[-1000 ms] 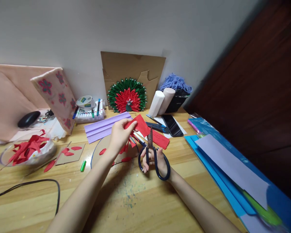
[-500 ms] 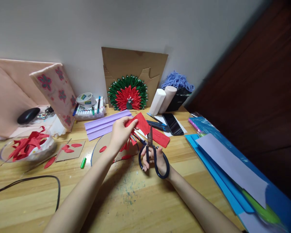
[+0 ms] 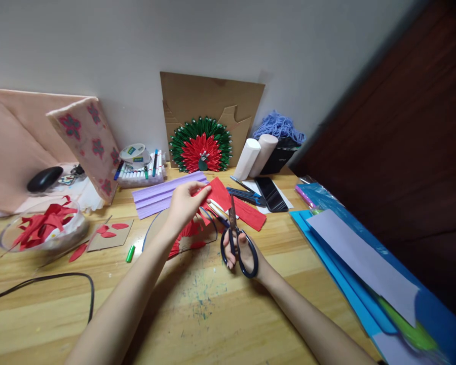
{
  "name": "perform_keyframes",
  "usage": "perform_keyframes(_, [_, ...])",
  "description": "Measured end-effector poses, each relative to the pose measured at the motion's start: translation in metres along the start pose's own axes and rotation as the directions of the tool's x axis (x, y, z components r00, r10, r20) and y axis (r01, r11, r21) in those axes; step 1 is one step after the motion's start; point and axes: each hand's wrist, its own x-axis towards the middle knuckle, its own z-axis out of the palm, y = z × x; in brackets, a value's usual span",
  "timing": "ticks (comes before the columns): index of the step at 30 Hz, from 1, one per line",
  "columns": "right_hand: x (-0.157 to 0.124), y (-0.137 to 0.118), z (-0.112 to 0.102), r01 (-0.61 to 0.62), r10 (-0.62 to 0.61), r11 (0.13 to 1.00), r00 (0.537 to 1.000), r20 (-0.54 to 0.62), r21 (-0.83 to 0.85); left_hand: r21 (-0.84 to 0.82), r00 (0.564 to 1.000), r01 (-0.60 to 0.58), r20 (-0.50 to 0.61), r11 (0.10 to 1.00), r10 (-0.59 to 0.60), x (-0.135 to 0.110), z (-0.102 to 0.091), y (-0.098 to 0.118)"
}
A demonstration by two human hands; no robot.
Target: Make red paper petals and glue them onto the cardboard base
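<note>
My left hand (image 3: 186,205) pinches a piece of red crepe paper (image 3: 219,192) between thumb and fingers, above the middle of the table. In my right hand (image 3: 243,251) is a pair of scissors (image 3: 233,230) with dark handles, blades pointing up and away, just right of the held paper. Another red crepe paper strip (image 3: 249,213) lies behind the blades. Under my left hand, a cardboard piece with a dark outline (image 3: 154,225) carries red paper petals (image 3: 190,233), partly hidden by my wrist.
A bowl of red scraps (image 3: 45,228), petals on a small card (image 3: 110,238) and a green cap (image 3: 130,253) lie left. Behind are purple crepe paper (image 3: 152,200), markers (image 3: 144,175) and a peacock craft (image 3: 201,147). Right: a phone (image 3: 271,194) and blue sheets (image 3: 327,263).
My left hand has moved slightly left and toward me with the red paper. The scissors have come a little lower and turned, now apart from the paper's edge. More red petals show below.
</note>
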Motion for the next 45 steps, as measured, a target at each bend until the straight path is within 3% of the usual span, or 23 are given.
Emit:
perform_keyframes(11, [0.000,-0.003,0.002,-0.069,0.068,0.997,0.996,0.054,0.023,0.077,1.000,0.020,0.007,0.997,-0.021,0.009,-0.015,-0.003])
perform_keyframes(13, [0.000,-0.001,0.000,-0.092,0.090,0.995,0.994,0.066,0.030,0.185,0.999,-0.025,-0.029,0.983,0.031,0.008,-0.015,-0.005])
perform_keyframes(16, [0.001,0.000,-0.004,-0.100,0.097,0.993,0.994,0.056,0.061,0.467,0.960,-0.128,-0.162,0.875,0.227,0.002,-0.010,-0.002])
perform_keyframes(18, [0.002,-0.001,-0.007,-0.086,0.082,0.993,0.995,0.053,0.075,0.543,0.948,-0.111,-0.194,0.832,0.253,-0.006,-0.001,0.003])
perform_keyframes(20, [0.004,-0.003,-0.010,-0.099,0.091,0.991,0.992,0.091,0.087,0.422,0.994,-0.009,-0.095,0.907,0.054,-0.014,0.011,0.009])
perform_keyframes(21, [0.005,-0.004,-0.012,-0.106,0.096,0.990,0.990,0.105,0.093,0.311,0.996,0.074,0.018,0.948,-0.083,-0.017,0.017,0.012])
perform_keyframes(24, [0.004,-0.005,-0.014,-0.071,0.066,0.994,0.996,0.063,0.082,-0.001,0.881,0.390,0.292,0.921,-0.372,-0.023,0.034,0.015])
perform_keyframes(26, [0.003,-0.004,-0.014,-0.020,0.020,0.998,1.000,0.003,0.053,-0.182,0.847,0.504,0.298,0.844,-0.441,-0.025,0.042,0.015])
perform_keyframes(30, [0.000,-0.003,-0.009,0.005,-0.005,1.000,1.000,-0.016,0.018,-0.542,0.819,0.566,0.279,0.621,-0.502,-0.024,0.049,0.008])
perform_keyframes(33, [-0.001,-0.002,-0.005,0.010,-0.011,1.000,0.999,-0.037,-0.019,-0.660,0.812,0.551,0.284,0.510,-0.510,-0.023,0.051,0.002])
perform_keyframes(38, [-0.005,-0.006,0.001,0.044,-0.049,0.995,0.998,-0.048,-0.084,-0.677,0.884,0.444,0.225,0.586,-0.410,-0.026,0.052,0.000])
perform_keyframes(45, [-0.006,-0.014,0.003,0.038,-0.052,0.985,0.995,-0.082,-0.170,-0.535,0.926,0.370,0.153,0.759,-0.344,-0.032,0.057,0.000])
